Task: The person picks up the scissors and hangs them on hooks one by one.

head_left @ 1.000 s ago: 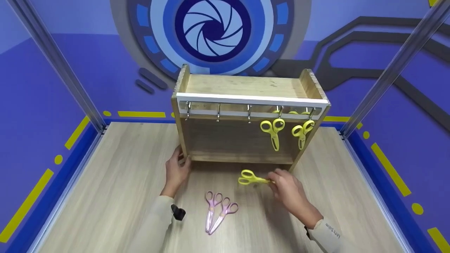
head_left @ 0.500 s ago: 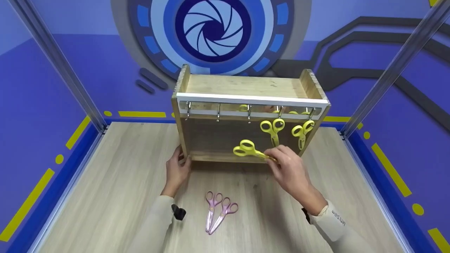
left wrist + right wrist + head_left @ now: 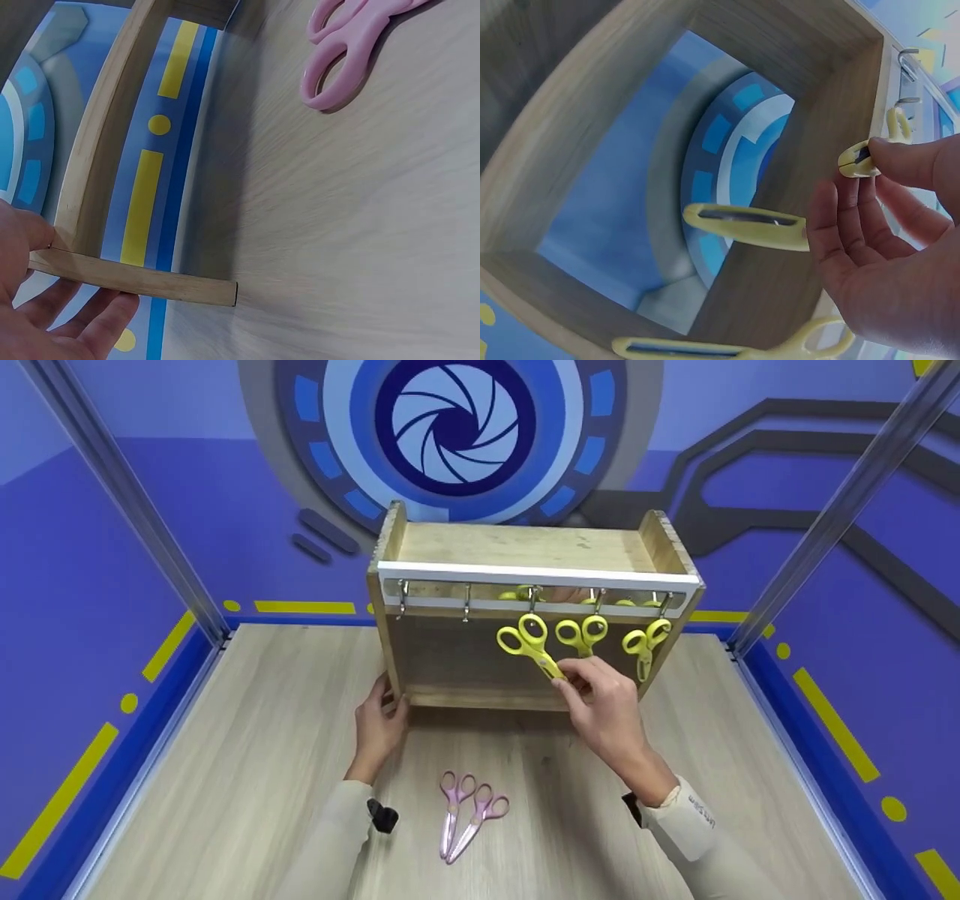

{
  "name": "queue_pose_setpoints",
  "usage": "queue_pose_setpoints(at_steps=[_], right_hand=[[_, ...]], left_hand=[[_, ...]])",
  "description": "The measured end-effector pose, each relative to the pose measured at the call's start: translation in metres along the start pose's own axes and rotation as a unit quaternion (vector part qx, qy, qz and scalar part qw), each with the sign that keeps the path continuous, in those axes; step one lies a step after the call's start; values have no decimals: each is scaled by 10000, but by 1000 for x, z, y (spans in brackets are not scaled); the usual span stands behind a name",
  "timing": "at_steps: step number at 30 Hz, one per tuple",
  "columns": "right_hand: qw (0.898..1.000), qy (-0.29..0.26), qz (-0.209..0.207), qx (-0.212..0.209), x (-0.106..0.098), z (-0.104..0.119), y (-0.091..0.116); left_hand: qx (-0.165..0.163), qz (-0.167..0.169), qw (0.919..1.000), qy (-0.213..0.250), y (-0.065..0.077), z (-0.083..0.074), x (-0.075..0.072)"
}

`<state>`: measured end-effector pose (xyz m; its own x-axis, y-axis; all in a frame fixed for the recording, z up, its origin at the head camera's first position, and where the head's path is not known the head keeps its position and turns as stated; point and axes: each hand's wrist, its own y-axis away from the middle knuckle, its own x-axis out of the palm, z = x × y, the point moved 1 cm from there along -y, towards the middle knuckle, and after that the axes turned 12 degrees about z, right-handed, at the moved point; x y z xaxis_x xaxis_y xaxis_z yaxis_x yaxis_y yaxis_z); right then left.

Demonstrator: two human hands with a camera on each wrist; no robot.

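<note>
My right hand (image 3: 609, 701) pinches a pair of yellow scissors (image 3: 534, 649) by the blade end, its finger loops tilted up at the middle hook. In the right wrist view the tip of these scissors (image 3: 859, 159) shows between thumb and fingers. My left hand (image 3: 380, 726) grips the lower left side of the wooden shelf (image 3: 517, 702); in the left wrist view thumb and fingers lie on either side of its board (image 3: 142, 279). Two more yellow scissors hang on the right, one pair (image 3: 576, 635) partly behind my right hand, the other (image 3: 645, 645) on the end hook.
A white-edged hook rail (image 3: 450, 571) runs along the shelf's upper front, with bare hooks (image 3: 466, 604) on its left. Two pairs of pink-purple scissors (image 3: 454, 802) lie on the wood-grain table (image 3: 262, 780), blades toward me. Metal posts (image 3: 142, 502) and printed walls surround the table.
My right hand has lifted the yellow scissors from low over the table up to the rail, turning their loops upward to the middle hook. My left hand stays on the shelf.
</note>
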<state>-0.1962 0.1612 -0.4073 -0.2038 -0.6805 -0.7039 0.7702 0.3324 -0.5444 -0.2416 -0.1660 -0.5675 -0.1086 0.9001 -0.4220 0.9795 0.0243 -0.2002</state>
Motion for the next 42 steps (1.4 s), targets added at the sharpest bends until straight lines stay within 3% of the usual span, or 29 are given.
queue_pose_setpoints(at_steps=[5, 13, 30, 42], right_hand=[[9996, 1, 47, 279, 7, -2, 2], [9994, -118, -117, 308, 17, -9, 2], [9965, -190, -97, 814, 51, -14, -7], [9973, -95, -125, 722, 58, -19, -11]], left_hand=[[-16, 2, 10000, 23, 1, 1, 1], [219, -162, 9996, 7, 0, 2, 2], [206, -124, 9996, 151, 0, 0, 2], [137, -141, 9998, 91, 0, 0, 1]])
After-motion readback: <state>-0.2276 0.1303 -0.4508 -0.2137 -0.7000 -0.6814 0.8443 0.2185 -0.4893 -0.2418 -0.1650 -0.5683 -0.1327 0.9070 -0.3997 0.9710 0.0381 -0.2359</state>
